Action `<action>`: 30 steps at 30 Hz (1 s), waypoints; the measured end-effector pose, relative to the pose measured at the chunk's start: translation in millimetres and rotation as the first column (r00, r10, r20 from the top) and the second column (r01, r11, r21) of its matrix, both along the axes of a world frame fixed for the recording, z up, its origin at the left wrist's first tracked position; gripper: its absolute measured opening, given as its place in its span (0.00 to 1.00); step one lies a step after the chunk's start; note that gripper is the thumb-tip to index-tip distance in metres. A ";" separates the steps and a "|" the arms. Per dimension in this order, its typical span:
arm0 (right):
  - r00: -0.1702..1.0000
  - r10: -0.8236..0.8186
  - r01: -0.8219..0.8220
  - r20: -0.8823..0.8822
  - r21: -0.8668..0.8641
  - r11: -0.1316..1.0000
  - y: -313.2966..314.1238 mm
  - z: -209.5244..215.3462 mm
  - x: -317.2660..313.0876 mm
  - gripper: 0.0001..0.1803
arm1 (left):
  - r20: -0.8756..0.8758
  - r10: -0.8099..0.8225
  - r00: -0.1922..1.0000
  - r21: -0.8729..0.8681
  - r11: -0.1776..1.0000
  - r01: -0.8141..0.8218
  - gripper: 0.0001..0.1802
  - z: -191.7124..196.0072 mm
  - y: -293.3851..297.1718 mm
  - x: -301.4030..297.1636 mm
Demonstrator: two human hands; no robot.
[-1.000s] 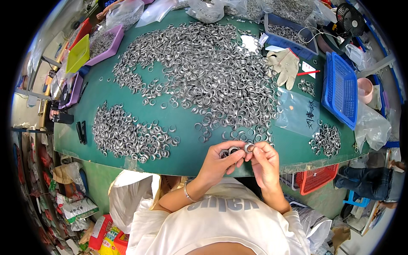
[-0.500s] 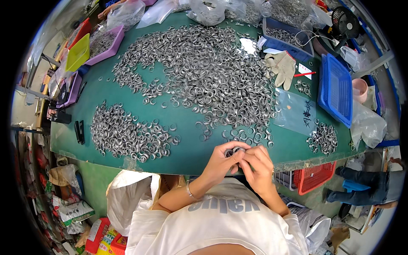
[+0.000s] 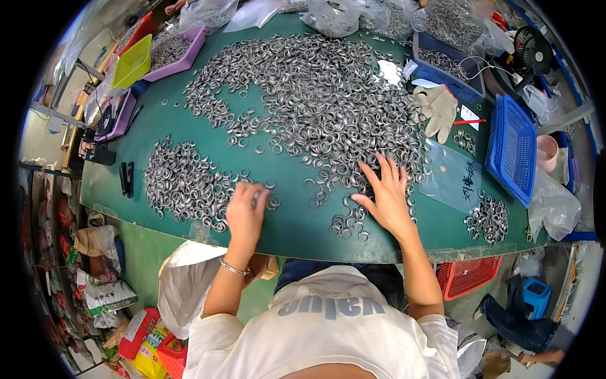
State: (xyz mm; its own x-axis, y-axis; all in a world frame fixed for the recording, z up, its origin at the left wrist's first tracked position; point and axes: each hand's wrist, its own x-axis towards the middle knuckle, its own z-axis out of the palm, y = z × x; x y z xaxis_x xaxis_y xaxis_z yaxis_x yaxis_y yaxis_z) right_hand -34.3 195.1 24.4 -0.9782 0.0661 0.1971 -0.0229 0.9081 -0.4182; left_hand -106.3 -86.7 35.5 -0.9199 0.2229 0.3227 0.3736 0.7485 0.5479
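Hundreds of small grey metal rings lie in a broad large pile point(image 3: 315, 95) across the middle of the green table. My right hand point(image 3: 388, 199) rests open on the near right edge of that pile, fingers spread and touching rings. A smaller ring pile point(image 3: 183, 180) lies to the left. Over its right edge is my left hand point(image 3: 245, 211), fingers curled downward with a few loose rings beside them. Whether a ring is inside those fingers is hidden. A small ring cluster point(image 3: 348, 218) sits just left of my right wrist.
At the right lie another ring pile point(image 3: 487, 221), a clear plastic bag point(image 3: 451, 177), a work glove point(image 3: 437, 110) and stacked blue baskets point(image 3: 511, 148). A black stapler-like tool point(image 3: 127, 179) lies at the left. A purple tray point(image 3: 189, 54) stands far left; a person point(image 3: 524, 316) is at lower right.
My hands were together at the table's front edge, handling rings. They have parted: the left moved to the smaller pile, the right reached forward onto the large pile and opened.
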 end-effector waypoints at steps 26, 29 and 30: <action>0.953 0.302 -0.301 0.003 -0.044 0.953 -58.1 15.5 27.4 0.34 | -0.083 -0.240 0.967 -0.560 0.814 0.154 0.22 -42.0 1.2 1.1; 0.918 0.394 -0.394 0.043 0.009 0.919 -71.4 12.4 21.5 0.32 | -0.145 -0.236 0.961 -0.575 0.810 0.112 0.22 -41.0 -9.8 -5.5; 0.913 0.405 -0.406 0.052 0.034 0.913 -74.0 10.9 19.5 0.31 | -0.151 -0.232 0.961 -0.575 0.811 0.106 0.22 -39.4 -13.4 -7.3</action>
